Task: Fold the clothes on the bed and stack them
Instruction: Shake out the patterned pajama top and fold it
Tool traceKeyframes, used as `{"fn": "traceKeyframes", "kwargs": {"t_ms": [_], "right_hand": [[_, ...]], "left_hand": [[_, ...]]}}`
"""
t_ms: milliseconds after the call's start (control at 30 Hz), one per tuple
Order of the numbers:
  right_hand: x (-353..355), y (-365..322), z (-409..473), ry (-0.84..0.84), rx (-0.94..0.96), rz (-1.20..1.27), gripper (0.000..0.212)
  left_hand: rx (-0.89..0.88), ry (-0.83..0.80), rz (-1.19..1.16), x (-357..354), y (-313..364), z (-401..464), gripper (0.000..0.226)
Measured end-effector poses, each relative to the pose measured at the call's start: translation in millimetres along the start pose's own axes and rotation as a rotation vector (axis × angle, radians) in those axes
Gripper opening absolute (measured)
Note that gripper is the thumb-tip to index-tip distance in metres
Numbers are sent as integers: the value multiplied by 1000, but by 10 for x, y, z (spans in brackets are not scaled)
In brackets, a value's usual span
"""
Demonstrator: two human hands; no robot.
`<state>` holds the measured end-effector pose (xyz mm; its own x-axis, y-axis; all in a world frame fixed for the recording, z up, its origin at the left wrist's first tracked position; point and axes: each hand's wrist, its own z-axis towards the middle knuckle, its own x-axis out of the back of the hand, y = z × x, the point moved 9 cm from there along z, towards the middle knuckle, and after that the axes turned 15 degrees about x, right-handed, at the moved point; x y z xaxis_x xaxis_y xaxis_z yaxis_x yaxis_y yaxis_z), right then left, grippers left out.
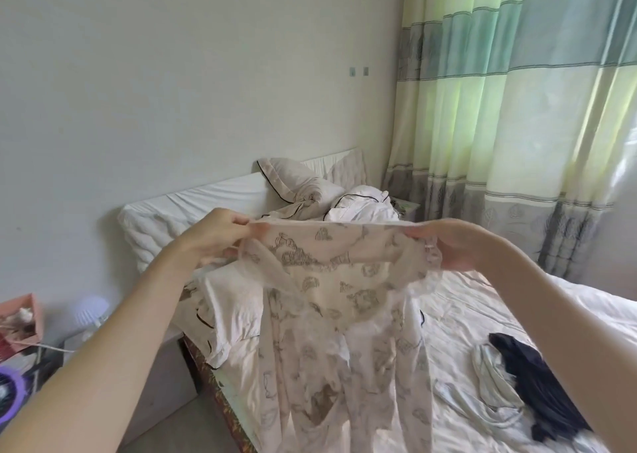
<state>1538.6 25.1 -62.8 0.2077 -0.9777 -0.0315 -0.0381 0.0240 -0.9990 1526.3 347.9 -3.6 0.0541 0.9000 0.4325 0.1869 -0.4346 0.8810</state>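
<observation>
Above the near edge of a bed (pixel 482 321), seen from a head-worn camera looking forward and down, two bare arms reach out and hold up a pale printed garment (pixel 331 301). The cloth is cream with a grey leaf and flower pattern, thin enough that light shows through it. Its top edge is stretched level between the hands, and the rest hangs straight down in loose folds to the bottom of the picture, in front of the bed's near corner.

The left hand (pixel 213 235) pinches the garment's upper left corner, thumb and fingers curled closed on the cloth. The right hand (pixel 455 242) pinches the upper right corner in the same way, with a frilled edge of cloth bunched under its fingers.

Behind the garment the bed is covered with a crumpled white sheet. On it at the right lies a dark navy garment (pixel 537 380), partly over a pale green-grey garment (pixel 489 373); both are unfolded and well apart from the hands. At the head of the bed, a beige pillow (pixel 293 180) with dark piping leans against a white headboard (pixel 206 194), beside a heap of white bedding (pixel 362 204).

A plain white wall fills the left and centre. Striped curtains (pixel 517 107) in green, teal and grey hang at the right. At the lower left, beside the bed, stand a pink box (pixel 24 314) and a small white fan (pixel 91 309), blurred.
</observation>
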Motion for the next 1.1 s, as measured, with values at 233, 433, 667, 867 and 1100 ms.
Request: {"fn": "traceKeyframes", "kwargs": {"t_ms": [233,433,667,867,1100], "right_hand": [[-30,512,-96,31,-135,-7,16],[-157,774,-137,57,-126,448,23],[-150,866,-181,65,-169,417,29],[-83,954,-227,77,-235,-277,35],[-363,651,-256,-152,120,-324,29]], "left_hand": [[344,-147,-425,-354,-806,164,11],[493,-243,-648,-488,-1261,227,17],[526,-271,-571,-353,-1447,216,12],[463,-208,-807,-318,-1371,257,24],[483,-250,-1050,-282,-1404,224,18]]}}
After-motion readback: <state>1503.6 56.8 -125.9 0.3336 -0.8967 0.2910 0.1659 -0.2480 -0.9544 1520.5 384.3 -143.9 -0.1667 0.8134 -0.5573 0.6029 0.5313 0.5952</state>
